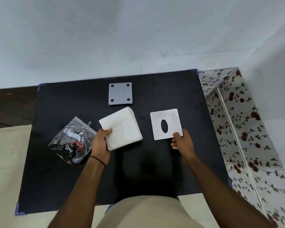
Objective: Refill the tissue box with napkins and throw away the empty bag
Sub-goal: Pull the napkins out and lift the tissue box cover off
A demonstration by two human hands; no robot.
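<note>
A thick stack of white napkins [122,127] hovers over the middle of the black table [155,170], gripped at its near left corner by my left hand [100,143]. To its right sits the white square tissue box [166,123] with a dark oval slot facing up; my right hand [182,142] pinches its near right corner, thumb on top. The crumpled clear plastic bag [72,140] with black and red print lies on the table left of my left hand. A grey square panel [120,93] with a black dot at each corner lies flat behind the napkins.
A pale wall runs along the table's far edge. Right of the table stands a surface covered in a rose-patterned sheet [240,129]. Beige floor [5,162] shows on the left, and my beige-clad lap [146,213] meets the table's near edge.
</note>
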